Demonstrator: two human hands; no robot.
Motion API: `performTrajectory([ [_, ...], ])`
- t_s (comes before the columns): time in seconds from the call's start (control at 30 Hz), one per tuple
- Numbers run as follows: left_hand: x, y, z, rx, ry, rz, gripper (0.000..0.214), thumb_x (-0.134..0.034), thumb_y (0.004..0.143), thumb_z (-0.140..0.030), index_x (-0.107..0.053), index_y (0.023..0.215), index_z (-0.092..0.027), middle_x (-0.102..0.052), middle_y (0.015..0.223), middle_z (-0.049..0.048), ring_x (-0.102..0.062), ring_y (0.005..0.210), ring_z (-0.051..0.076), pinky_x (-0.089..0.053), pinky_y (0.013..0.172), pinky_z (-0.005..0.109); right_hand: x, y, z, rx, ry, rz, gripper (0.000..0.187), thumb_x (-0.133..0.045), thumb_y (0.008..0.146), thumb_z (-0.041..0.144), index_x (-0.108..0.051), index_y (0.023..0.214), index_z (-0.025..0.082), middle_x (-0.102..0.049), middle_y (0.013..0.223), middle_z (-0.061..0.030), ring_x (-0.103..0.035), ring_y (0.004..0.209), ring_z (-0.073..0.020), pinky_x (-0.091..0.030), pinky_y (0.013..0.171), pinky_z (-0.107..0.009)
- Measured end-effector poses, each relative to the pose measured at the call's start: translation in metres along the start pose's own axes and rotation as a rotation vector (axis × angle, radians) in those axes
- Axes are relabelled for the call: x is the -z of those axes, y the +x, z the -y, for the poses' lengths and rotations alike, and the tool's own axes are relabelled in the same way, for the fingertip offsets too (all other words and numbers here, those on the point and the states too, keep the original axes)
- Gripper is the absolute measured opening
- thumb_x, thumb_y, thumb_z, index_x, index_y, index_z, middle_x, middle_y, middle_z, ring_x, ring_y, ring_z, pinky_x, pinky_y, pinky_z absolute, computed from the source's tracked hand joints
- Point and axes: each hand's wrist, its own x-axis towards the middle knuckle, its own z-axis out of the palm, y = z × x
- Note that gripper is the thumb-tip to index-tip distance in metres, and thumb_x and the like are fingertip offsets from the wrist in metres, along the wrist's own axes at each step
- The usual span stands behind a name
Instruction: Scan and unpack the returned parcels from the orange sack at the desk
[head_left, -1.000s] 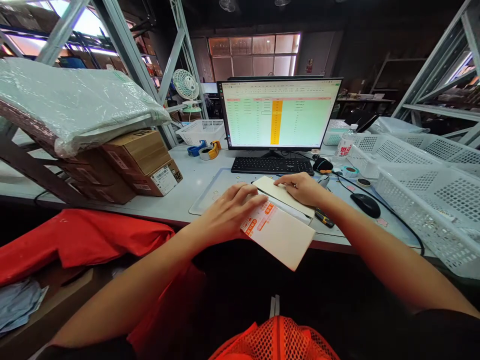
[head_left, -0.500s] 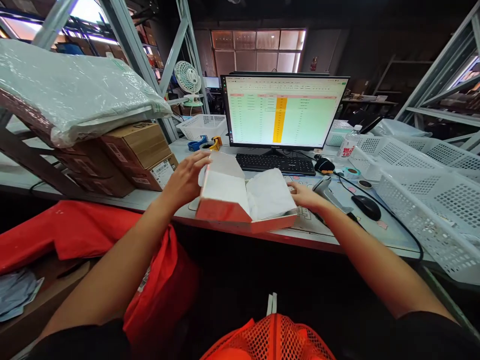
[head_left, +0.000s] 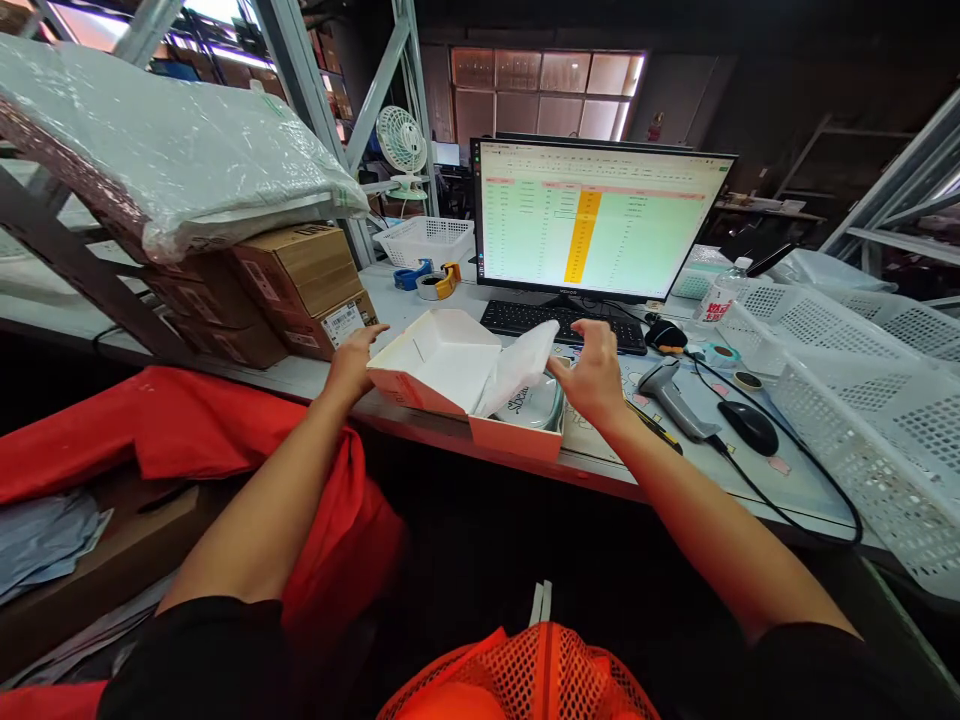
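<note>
An open red-and-white cardboard box (head_left: 517,436) sits at the front edge of the desk, its lid (head_left: 442,362) tipped back to the left. Inside lies a clear, pale-rimmed container (head_left: 534,402) with dark lettering on top. A white sheet of padding (head_left: 521,368) stands tilted up over it, hiding part of it. My left hand (head_left: 351,366) is beside the lid's left edge with its fingers stretched out; whether it touches is unclear. By the box's right side, my right hand (head_left: 594,376) has thumb and fingers apart, holding nothing.
Behind the box are a keyboard (head_left: 559,320) and a monitor (head_left: 600,215). To the right lie a barcode scanner (head_left: 675,400), a mouse (head_left: 748,428) and white baskets (head_left: 877,420). Brown cartons (head_left: 300,280) and tape dispensers (head_left: 435,283) stand left.
The lid has opened further left and the white padding has lifted, exposing the container. My left hand has moved down from the lid's top edge; my right hand has risen with fingers spread.
</note>
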Motion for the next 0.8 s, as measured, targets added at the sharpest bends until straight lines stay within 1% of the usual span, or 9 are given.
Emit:
performTrajectory([
  [0.07, 0.01, -0.002, -0.008, 0.063, -0.055, -0.159, 0.036, -0.059, 0.091, -0.032, -0.069, 0.121, -0.015, -0.073, 0.129, 0.0125, -0.069, 0.111, 0.024, -0.056, 0.099, 0.036, -0.005, 0.015, 0.014, -0.17, 0.006, 0.039, 0.043, -0.069, 0.093, 0.054, -0.068, 0.114, 0.017, -0.071, 0.109, -0.0169, -0.063, 0.104, -0.0323, -0.052, 0.094, -0.047],
  [0.13, 0.022, -0.009, -0.025, 0.043, -0.115, -0.312, 0.029, -0.058, 0.093, -0.03, -0.069, 0.116, -0.016, -0.075, 0.118, 0.0102, -0.071, 0.101, 0.02, -0.057, 0.092, 0.032, -0.015, 0.028, 0.03, -0.195, 0.103, 0.222, 0.043, -0.062, 0.098, 0.06, -0.071, 0.099, 0.017, -0.072, 0.093, -0.0116, -0.065, 0.089, -0.0263, -0.052, 0.086, -0.041],
  [0.3, 0.046, -0.056, -0.099, -0.255, -0.128, -0.58, 0.022, -0.052, 0.102, -0.032, -0.066, 0.114, -0.019, -0.073, 0.112, 0.0085, -0.069, 0.102, 0.022, -0.057, 0.096, 0.036, -0.046, 0.033, 0.071, 0.182, 0.469, 0.733, 0.031, -0.06, 0.102, 0.044, -0.079, 0.113, 0.023, -0.08, 0.107, -0.0068, -0.069, 0.099, -0.0203, -0.052, 0.093, -0.034],
  [0.37, 0.043, -0.08, -0.128, -0.431, -0.095, -0.481, 0.022, -0.053, 0.102, -0.032, -0.067, 0.114, -0.021, -0.073, 0.112, 0.0081, -0.069, 0.105, 0.023, -0.057, 0.1, 0.039, -0.054, 0.031, 0.077, 0.26, 0.491, 0.872, 0.029, -0.063, 0.098, 0.035, -0.08, 0.119, 0.025, -0.082, 0.11, -0.0056, -0.071, 0.103, -0.021, -0.053, 0.096, -0.034],
  [0.4, 0.037, -0.09, -0.14, -0.526, -0.079, -0.343, 0.023, -0.054, 0.103, -0.033, -0.068, 0.116, -0.021, -0.074, 0.112, 0.0082, -0.07, 0.108, 0.024, -0.057, 0.101, 0.039, -0.055, 0.031, 0.075, 0.272, 0.49, 0.884, 0.03, -0.063, 0.096, 0.03, -0.08, 0.121, 0.024, -0.082, 0.112, -0.0054, -0.071, 0.105, -0.0213, -0.053, 0.097, -0.035],
  [0.5, 0.008, -0.107, -0.161, -0.678, 0.03, 0.143, 0.027, -0.053, 0.105, -0.033, -0.07, 0.123, -0.021, -0.076, 0.118, 0.0101, -0.068, 0.119, 0.026, -0.054, 0.107, 0.042, -0.051, 0.034, 0.054, 0.233, 0.402, 0.726, 0.035, -0.057, 0.094, 0.017, -0.08, 0.121, 0.021, -0.08, 0.122, -0.0063, -0.071, 0.114, -0.0219, -0.052, 0.104, -0.037],
  [0.57, -0.013, -0.108, -0.164, -0.647, 0.177, 0.326, 0.031, -0.052, 0.107, -0.035, -0.07, 0.126, -0.019, -0.075, 0.124, 0.0119, -0.067, 0.124, 0.029, -0.051, 0.11, 0.046, -0.045, 0.037, 0.032, 0.192, 0.264, 0.666, 0.032, -0.059, 0.095, 0.019, -0.079, 0.12, 0.021, -0.079, 0.126, -0.0073, -0.07, 0.119, -0.0232, -0.051, 0.107, -0.038],
  [0.67, -0.034, -0.104, -0.162, -0.535, 0.369, 0.359, 0.038, -0.055, 0.106, -0.044, -0.069, 0.132, -0.018, -0.073, 0.132, 0.0139, -0.062, 0.13, 0.034, -0.044, 0.113, 0.052, -0.038, 0.035, 0.004, 0.193, 0.032, 0.746, 0.034, -0.072, 0.094, 0.036, -0.077, 0.124, 0.021, -0.077, 0.13, -0.0111, -0.069, 0.122, -0.0285, -0.05, 0.109, -0.042],
  [0.8, -0.04, -0.105, -0.161, -0.486, 0.445, 0.358, 0.059, -0.062, 0.099, -0.064, -0.063, 0.14, -0.021, -0.066, 0.144, 0.015, -0.057, 0.136, 0.037, -0.042, 0.111, 0.052, -0.044, 0.024, -0.006, 0.233, -0.143, 0.735, 0.065, -0.074, 0.093, 0.056, -0.064, 0.147, 0.021, -0.065, 0.148, -0.016, -0.058, 0.136, -0.0364, -0.042, 0.116, -0.051],
])
